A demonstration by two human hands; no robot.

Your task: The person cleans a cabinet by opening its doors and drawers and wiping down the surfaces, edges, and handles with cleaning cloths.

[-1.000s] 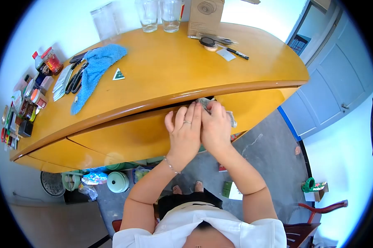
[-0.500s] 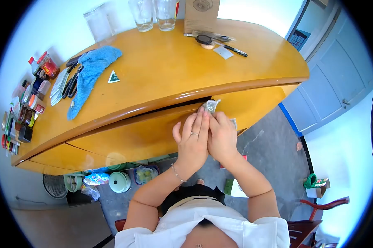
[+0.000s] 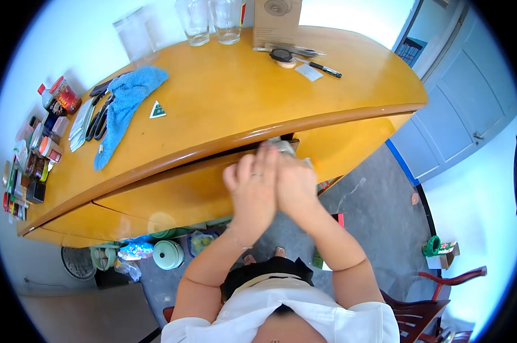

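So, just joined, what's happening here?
A person's left hand and right hand are side by side at the right end of a slightly open drawer in a yellow wooden cabinet. A pale, cloth-like item shows beyond them, mostly hidden, so the exact grip isn't clear. A blue cloth lies untouched on top.
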